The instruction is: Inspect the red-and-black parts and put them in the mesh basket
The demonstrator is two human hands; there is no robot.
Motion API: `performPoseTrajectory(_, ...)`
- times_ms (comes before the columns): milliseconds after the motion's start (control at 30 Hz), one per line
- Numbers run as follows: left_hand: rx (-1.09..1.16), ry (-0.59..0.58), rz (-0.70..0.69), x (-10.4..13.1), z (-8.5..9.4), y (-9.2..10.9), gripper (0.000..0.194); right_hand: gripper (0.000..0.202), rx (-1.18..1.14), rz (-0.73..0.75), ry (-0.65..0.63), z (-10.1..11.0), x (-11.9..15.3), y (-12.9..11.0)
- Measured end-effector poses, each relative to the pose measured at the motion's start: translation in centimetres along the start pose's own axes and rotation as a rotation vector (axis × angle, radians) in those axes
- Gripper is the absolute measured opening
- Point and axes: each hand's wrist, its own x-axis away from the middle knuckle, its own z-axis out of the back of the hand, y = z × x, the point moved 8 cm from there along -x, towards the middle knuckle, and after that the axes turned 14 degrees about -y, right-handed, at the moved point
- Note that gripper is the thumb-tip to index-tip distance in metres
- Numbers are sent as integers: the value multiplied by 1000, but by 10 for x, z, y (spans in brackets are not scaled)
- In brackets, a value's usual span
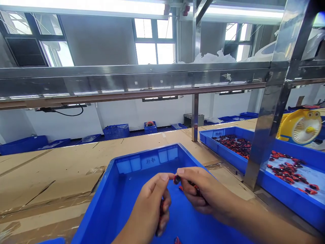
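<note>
Your right hand (203,193) and left hand (154,200) meet above the empty-looking blue plastic tray (122,189) on the cardboard-covered desk (63,166). Both pinch one small red-and-black plastic part (177,179) between their fingertips. The left hand's curled fingers also enclose more dark parts.

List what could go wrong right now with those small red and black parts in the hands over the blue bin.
1. The small red and black part is only pinched between the fingertips of the left hand and right hand; it might slip and drop into the blue bin.
2. Both hands seem to hold further pieces in their curled fingers, so some could spill.
3. The steel post hides part of the second tray, so reaching there may bump it.
</note>
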Motion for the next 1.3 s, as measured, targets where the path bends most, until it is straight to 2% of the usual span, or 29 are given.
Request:
performPoseTrajectory(67,-112,81,-118,5,2,16,47,47,-99,-9,1,1,0,0)
performPoseTrajectory(167,-322,201,-266,15,2,36,36,46,-121,-8,-43,-4,1,-1)
performPoseTrajectory(267,-452,270,-324,22,1,46,23,42,-127,7,-104,-11,3,-1)
performPoseTrajectory(333,-463,281,-331,24,1,47,21,34,-152,30,-121,-13,4,-2)
performPoseTrajectory(533,-393,280,-342,22,4,45,25,31,-195,21,-185,-18,5,-1)
performPoseTrajectory(633,-348,240,-316,19,4,40,29,31,-253,33,-185,-14,4,-2)
performPoseTrajectory(700,-219,158,-250,14,3,32,39,31,-347,1,-182,-10,2,1)
performPoseTrajectory(800,76,17,-64,5,0,11,55,32,-420,-35,-199,-6,0,3)
performPoseTrajectory(900,248,-63,87,0,-3,-6,67,34,-288,13,-190,-4,-1,0)
performPoseTrajectory(1033,221,-117,157,-1,-7,-18,82,25,114,22,-121,-11,-1,1)
performPoseTrajectory(1167,130,-56,151,5,-7,-19,91,18,660,169,-25,-23,3,-13)
performPoseTrajectory(1233,130,-10,120,7,-6,-14,93,13,794,196,-11,-29,4,-14)
performPoseTrajectory(1300,148,24,86,9,-6,-9,95,10,817,180,45,-27,5,-13)
